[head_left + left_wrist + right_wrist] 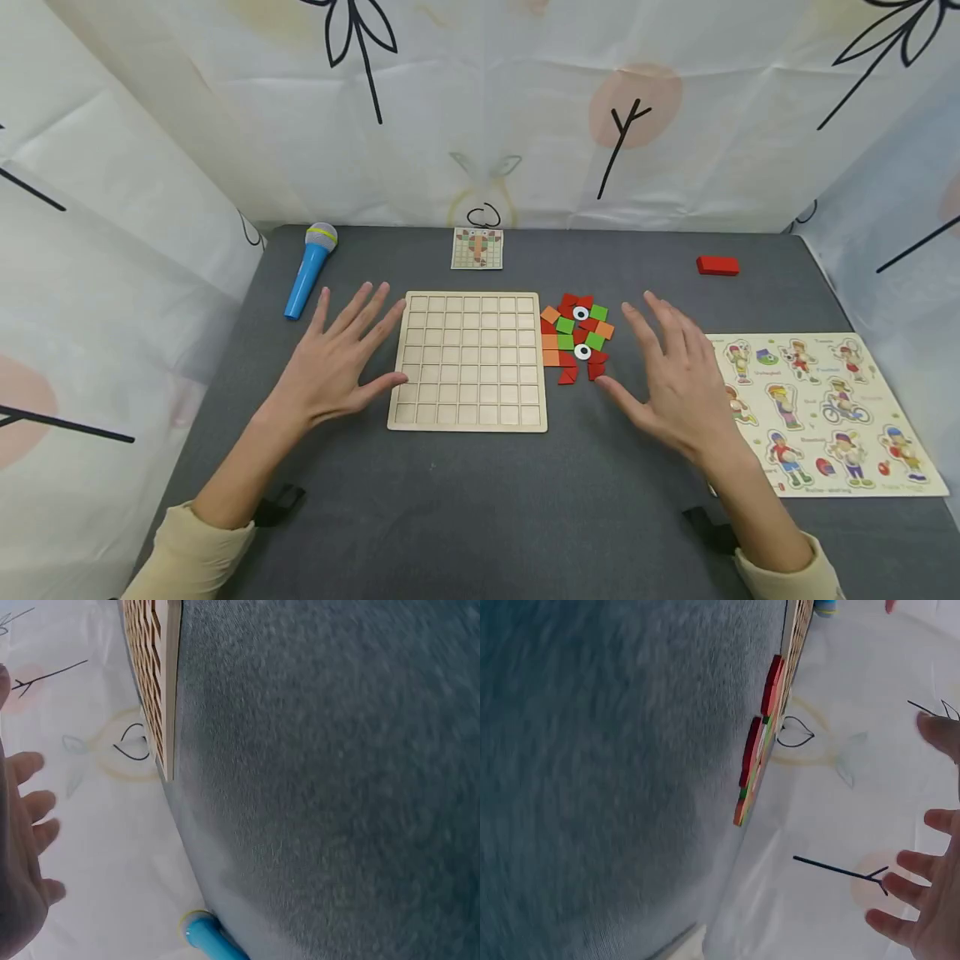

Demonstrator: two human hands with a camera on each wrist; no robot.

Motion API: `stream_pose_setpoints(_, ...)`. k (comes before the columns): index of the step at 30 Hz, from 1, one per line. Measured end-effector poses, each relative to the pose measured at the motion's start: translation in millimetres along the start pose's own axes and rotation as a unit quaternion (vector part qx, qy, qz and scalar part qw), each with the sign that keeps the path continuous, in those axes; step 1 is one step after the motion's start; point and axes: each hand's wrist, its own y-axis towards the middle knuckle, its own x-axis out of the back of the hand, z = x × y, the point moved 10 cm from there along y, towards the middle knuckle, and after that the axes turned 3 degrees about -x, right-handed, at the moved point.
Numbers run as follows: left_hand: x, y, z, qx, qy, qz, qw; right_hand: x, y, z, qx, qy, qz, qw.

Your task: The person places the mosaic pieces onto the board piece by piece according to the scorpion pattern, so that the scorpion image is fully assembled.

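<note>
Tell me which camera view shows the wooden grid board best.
The head view: it shows nearly the whole wooden grid board from above. The left wrist view catches only part, almost edge-on; the right wrist view, a thin sliver.

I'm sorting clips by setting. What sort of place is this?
Probably a makeshift tabletop play or filming booth: white printed sheets hang behind and beside a dark grey table, which bears a pale wooden square grid board and small red, green and orange tiles.
</note>
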Motion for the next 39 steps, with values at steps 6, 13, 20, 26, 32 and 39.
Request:
stream_pose_setpoints(6, -17.9, -3.2, 4.0, 0.037, -0.057, 0.057, 0.9961, -18, 0, 3, -0.018, 0.062, 0.032, 0.997)
stream_pose_setpoints(13, -38.3, -8.6, 8.0, 0.082, -0.123, 0.12, 0.9817, -46, 2, -3, -0.095, 0.105, 0.112, 0.984)
stream_pose_setpoints(20, -58.2, -17.1, 9.9, 0.122, -0.196, 0.19, 0.9542, -68, 7, -18, -0.148, 0.114, 0.177, 0.966)
stream_pose_setpoints(26, -67.0, -21.8, 8.4, 0.156, -0.242, 0.241, 0.9269, -80, 13, -28, -0.154, 0.12, 0.199, 0.96)
stream_pose_setpoints(32, -68.3, -19.2, 5.0, 0.152, -0.262, 0.248, 0.9201, -85, 19, -34, -0.153, 0.128, 0.219, 0.955)
stream_pose_setpoints(39, -69.8, -19.8, 5.3, 0.148, -0.286, 0.243, 0.9151, -87, 22, -38, -0.142, 0.14, 0.239, 0.95)
